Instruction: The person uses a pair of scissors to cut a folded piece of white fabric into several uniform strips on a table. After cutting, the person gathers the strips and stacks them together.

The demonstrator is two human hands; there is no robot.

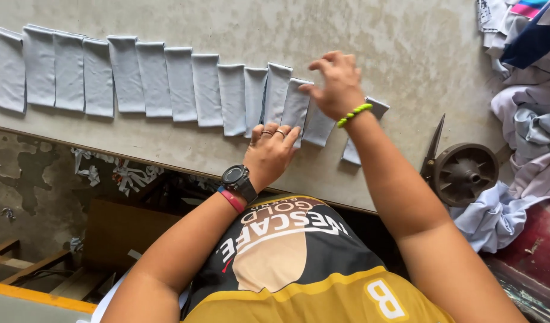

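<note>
Strips of pale grey cloth (155, 78) lie side by side in an overlapping row along the worktop (406, 54), each lapped over its neighbour so that every one keeps an edge showing. The left hand (269, 152) lies flat, fingers (275, 133) together, pinning the near ends of the strips under it, while the right hand (335, 84) pinches the top edge of one grey strip (296, 101) just beyond those fingers. Scissors (433, 146) rest to the right, well apart.
</note>
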